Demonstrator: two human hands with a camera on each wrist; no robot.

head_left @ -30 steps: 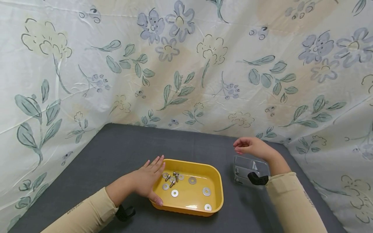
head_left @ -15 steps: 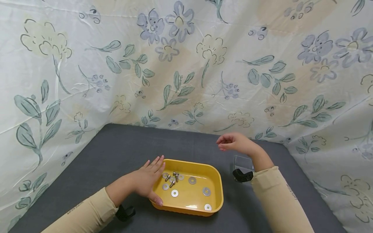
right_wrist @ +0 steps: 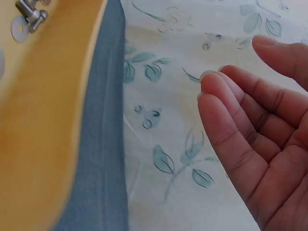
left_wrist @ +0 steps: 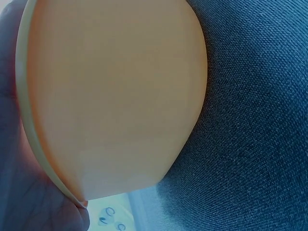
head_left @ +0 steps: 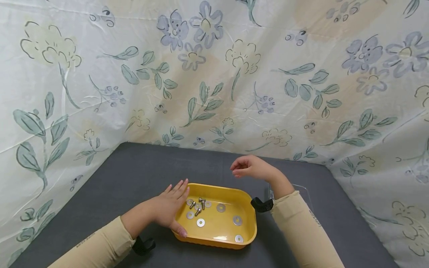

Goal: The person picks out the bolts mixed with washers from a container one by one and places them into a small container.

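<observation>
A yellow tray (head_left: 218,232) sits on the table with several flat washers (head_left: 221,207) and a small cluster of bolts (head_left: 202,203) inside. My left hand (head_left: 169,210) rests across its left rim, fingers spread and straight. The left wrist view shows the tray's outer wall (left_wrist: 115,96) close up, the palm against its rim. Beyond the tray's back right corner, my right hand (head_left: 254,168) hovers in the air. Its fingers are loosely bent with nothing between them, as the right wrist view of the hand (right_wrist: 260,130) confirms.
A clear plastic box (head_left: 303,191) stands right of the tray, partly hidden by the right forearm. Dark grey cloth covers the table (head_left: 161,163). A floral curtain (head_left: 207,74) hangs along the back and sides.
My right hand has moved left, from above the clear box to behind the tray's right end. The left hand and the tray have stayed in place.
</observation>
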